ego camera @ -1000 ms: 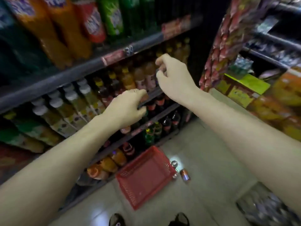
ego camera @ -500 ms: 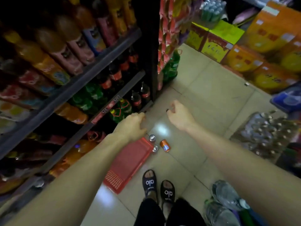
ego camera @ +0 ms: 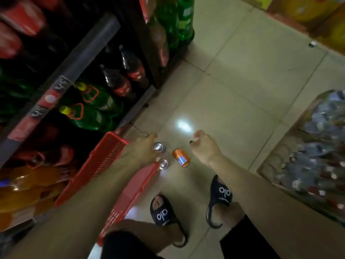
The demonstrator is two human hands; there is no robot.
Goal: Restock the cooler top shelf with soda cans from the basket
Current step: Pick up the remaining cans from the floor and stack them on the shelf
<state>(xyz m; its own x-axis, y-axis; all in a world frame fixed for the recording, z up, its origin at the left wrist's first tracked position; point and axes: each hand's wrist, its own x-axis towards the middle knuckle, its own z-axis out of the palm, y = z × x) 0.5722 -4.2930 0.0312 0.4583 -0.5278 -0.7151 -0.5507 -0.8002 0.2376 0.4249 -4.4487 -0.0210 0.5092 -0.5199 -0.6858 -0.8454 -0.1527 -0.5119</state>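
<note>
Our left hand [ego camera: 141,150] and right hand [ego camera: 202,146], loosely curled and empty, hang above three soda cans [ego camera: 180,158] beside the red basket [ego camera: 104,161] (one tipped over); a nudge could roll it away.

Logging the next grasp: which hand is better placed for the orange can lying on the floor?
Right, probably. The right hand hangs loosely curled and empty just beside the orange can; the left hand hangs over the two upright cans by the red basket.

Dim, motion-blurred edges, lamp glare on floor [ego camera: 183,126]
</note>
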